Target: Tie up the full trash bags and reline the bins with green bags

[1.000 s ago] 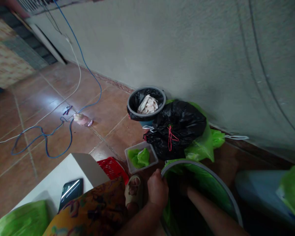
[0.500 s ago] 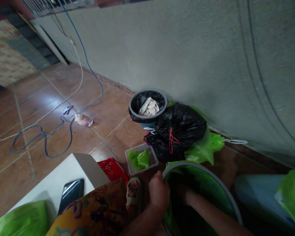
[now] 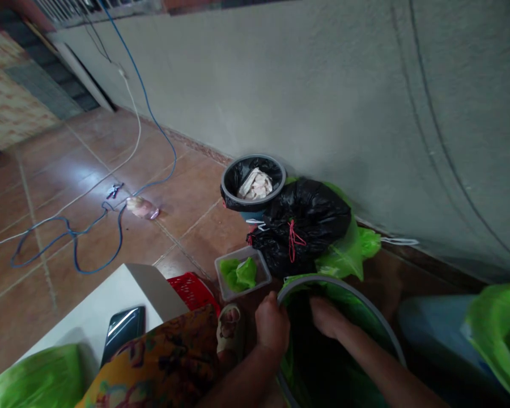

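My left hand (image 3: 272, 324) is closed over the near-left edge of a trash bin (image 3: 376, 313) with a grey rim. A green garbage bag (image 3: 352, 297) lines the inside of this bin. Inside the opening, close to its far wall, is my right hand (image 3: 325, 317); its fingers are lost in shadow, and I cannot tell what they touch. Behind the bin lies a full black garbage bag (image 3: 317, 212) with red ties, a green bag (image 3: 344, 255) partly under it. Beside my left hand, a clear plastic container (image 3: 225, 289) holds crumpled green plastic.
A smaller bin (image 3: 284, 175) with a black liner and crumpled white material stands by the wall. A phone (image 3: 125, 328) and green plastic (image 3: 42, 377) lie on a white surface (image 3: 89, 317). A red basket (image 3: 191, 289), blue cable (image 3: 119, 226) and another green-lined bin (image 3: 433, 323) are around.
My right hand has risen slightly and moved left inside the bin, toward its far wall. My left hand keeps its hold on the rim. The view has shifted slightly.
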{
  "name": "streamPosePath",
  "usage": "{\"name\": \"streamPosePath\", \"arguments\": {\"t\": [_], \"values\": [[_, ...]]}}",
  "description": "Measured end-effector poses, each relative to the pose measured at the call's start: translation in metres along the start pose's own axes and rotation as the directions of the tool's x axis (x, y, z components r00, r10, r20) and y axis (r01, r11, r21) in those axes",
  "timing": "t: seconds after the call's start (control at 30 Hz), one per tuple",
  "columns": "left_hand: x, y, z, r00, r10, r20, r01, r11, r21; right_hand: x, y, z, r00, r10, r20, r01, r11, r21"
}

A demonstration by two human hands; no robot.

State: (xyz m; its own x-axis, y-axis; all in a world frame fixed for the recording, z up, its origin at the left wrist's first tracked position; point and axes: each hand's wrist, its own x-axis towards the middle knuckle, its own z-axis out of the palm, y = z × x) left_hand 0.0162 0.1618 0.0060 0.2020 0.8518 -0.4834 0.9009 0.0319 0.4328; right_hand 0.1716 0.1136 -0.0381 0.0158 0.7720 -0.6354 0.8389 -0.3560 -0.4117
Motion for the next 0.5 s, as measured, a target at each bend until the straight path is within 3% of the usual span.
{"name": "streamPosePath", "arguments": {"t": [0.1, 0.2, 0.27, 0.4, 0.5], "values": [[0.0, 0.0, 0.0, 1.0, 0.005, -0.007, -0.005, 1.0, 0.006, -0.034, -0.007, 0.004, 0.996, -0.023, 0.082, 0.026, 0.999, -0.035], [0.0, 0.0, -0.001, 1.0, 0.009, -0.011, -0.008, 1.0, 0.029, -0.068, -0.025, 0.013, 0.997, -0.004, 0.076, 0.004, 1.0, -0.002], [0.001, 0.001, -0.002, 1.0, 0.012, -0.009, -0.012, 0.999, 0.044, -0.086, -0.04, 0.024, 0.997, 0.009, 0.074, -0.017, 0.994, 0.106], [0.0, 0.003, -0.006, 1.0, 0.022, -0.015, -0.021, 0.999, 0.047, -0.102, -0.058, 0.044, 0.976, -0.153, 0.155, 0.072, 0.899, 0.432], [0.0, 0.004, -0.008, 1.0, 0.014, -0.005, -0.013, 0.998, 0.063, -0.106, -0.059, 0.042, 0.994, -0.055, 0.092, 0.007, 0.892, 0.451]]}}
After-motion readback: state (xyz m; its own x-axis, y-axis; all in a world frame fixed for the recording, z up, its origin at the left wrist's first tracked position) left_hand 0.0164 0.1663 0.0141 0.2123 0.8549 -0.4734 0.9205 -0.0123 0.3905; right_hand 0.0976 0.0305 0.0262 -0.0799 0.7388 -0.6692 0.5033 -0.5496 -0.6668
